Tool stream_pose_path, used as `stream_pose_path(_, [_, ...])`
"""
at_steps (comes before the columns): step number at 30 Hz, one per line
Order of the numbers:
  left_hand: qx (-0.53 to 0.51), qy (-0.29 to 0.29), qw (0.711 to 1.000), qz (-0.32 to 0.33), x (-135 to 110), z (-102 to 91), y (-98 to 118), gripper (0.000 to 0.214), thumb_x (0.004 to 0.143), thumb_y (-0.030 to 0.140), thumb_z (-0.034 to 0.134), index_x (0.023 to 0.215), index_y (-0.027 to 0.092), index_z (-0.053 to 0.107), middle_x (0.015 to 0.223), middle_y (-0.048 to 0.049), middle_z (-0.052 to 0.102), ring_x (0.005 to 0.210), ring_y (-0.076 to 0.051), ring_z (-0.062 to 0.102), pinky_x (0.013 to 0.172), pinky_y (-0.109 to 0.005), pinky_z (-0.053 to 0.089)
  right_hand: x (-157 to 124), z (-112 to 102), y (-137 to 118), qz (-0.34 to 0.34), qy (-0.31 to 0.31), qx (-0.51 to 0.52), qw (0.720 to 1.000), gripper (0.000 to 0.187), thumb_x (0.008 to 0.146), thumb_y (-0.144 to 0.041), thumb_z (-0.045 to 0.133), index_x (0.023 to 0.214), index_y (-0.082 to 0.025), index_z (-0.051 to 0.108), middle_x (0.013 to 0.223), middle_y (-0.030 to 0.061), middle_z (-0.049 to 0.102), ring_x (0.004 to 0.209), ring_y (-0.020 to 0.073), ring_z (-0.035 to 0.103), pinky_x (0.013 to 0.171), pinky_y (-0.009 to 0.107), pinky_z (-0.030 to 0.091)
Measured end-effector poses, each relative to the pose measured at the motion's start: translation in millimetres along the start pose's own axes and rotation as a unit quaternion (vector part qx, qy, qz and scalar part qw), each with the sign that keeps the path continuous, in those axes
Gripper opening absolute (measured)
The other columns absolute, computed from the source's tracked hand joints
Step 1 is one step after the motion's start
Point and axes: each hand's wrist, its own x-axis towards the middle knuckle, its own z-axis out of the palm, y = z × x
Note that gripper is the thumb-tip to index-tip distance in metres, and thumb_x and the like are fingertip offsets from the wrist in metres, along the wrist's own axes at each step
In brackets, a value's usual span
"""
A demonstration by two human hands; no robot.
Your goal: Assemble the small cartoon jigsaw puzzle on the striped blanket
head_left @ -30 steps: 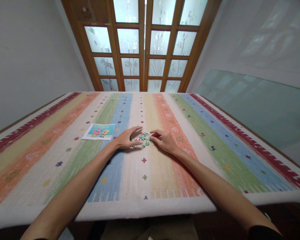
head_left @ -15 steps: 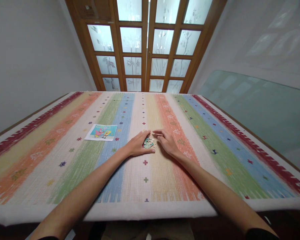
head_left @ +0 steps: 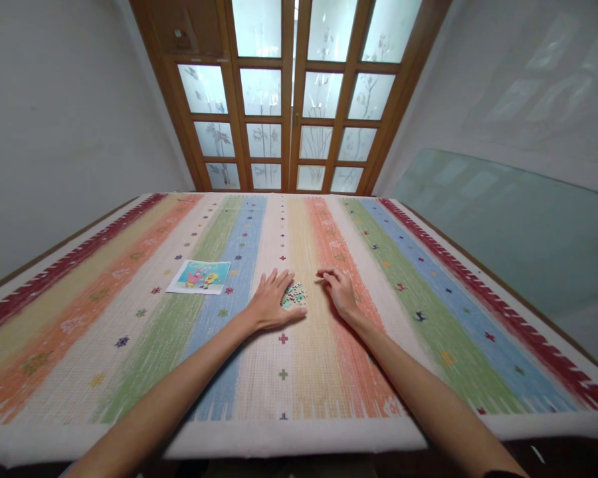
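Left hand [head_left: 274, 302], right hand [head_left: 339, 292], 2 forearms [head_left: 184, 392] showing bare; black sleeve [head_left: 504, 474] edge sitting well behind right grip.

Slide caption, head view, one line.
Left hand curves partly around piled jigsaw pieces on striped cloth; right hand apart, cartoon picture farther left.

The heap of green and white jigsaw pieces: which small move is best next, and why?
Perhaps bring the bare right hand closer to the small jigsaw pieces: it is apart from them, while the bare left hand curves around their left side.
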Motion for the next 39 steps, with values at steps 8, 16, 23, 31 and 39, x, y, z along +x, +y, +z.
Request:
stream_pose_path(8, [0.041, 0.031, 0.996, 0.070, 21, 19.4, 15, 0.039, 0.102, 0.046, 0.052, 0.132, 0.024, 0.062, 0.144, -0.0134, 0.057, 0.136, -0.033, 0.049, 0.116, -0.057, 0.035, 1, -2, 2, -0.018, -0.001, -0.017, 1.000, 0.027, 0.076, -0.045, 0.057, 0.079, -0.021, 0.070, 0.084, 0.0079, 0.075, 0.084, 0.0256, 0.068, 0.080, 0.041, 0.052])
stream_pose_path(16, [0.038, 0.049, 0.994, 0.088, 33, 12.5, 2, 0.022, 0.099, 0.033, 0.053, 0.110, 0.020, 0.068, 0.113, -0.0112, 0.061, 0.106, -0.028, 0.056, 0.094, -0.043, 0.047, 0, -1, -2, -0.021, -0.005, -0.021, 1.000, 0.026, 0.076, -0.043, 0.054, 0.077, -0.021, 0.069, 0.081, 0.0075, 0.074, 0.080, 0.0249, 0.068, 0.078, 0.040, 0.052])
stream_pose_path(23, [0.060, 0.080, 0.995, 0.019, 37, -10.3, -44, 0.025, 0.101, 0.031, 0.047, 0.112, 0.019, 0.066, 0.116, -0.0128, 0.060, 0.111, -0.030, 0.054, 0.099, -0.048, 0.044, 0, -1, -2, -0.021, -0.014, -0.021, 0.999, 0.026, 0.077, -0.042, 0.054, 0.078, -0.022, 0.070, 0.081, 0.0070, 0.074, 0.077, 0.0234, 0.067, 0.075, 0.038, 0.053])
stream_pose_path(31, [0.093, 0.096, 0.989, -0.064, 54, -34.5, -94, 0.026, 0.098, 0.031, 0.048, 0.111, 0.019, 0.067, 0.119, -0.0142, 0.060, 0.114, -0.032, 0.054, 0.102, -0.053, 0.043, 0, -1, -1, -0.022, -0.027, -0.029, 0.999, 0.028, 0.079, -0.045, 0.054, 0.078, -0.022, 0.069, 0.080, 0.0062, 0.073, 0.074, 0.0225, 0.065, 0.071, 0.036, 0.051])
stream_pose_path(39, [0.100, 0.107, 0.988, -0.053, 40, -27.7, -66, 0.061, 0.094, 0.047, 0.057, 0.146, 0.016, 0.049, 0.155, -0.0180, 0.045, 0.142, -0.038, 0.039, 0.118, -0.058, 0.028, 0, 0, 0, -0.009, -0.015, -0.007, 1.000, 0.027, 0.076, -0.045, 0.056, 0.077, -0.022, 0.069, 0.077, 0.0060, 0.073, 0.074, 0.0227, 0.066, 0.071, 0.036, 0.051])
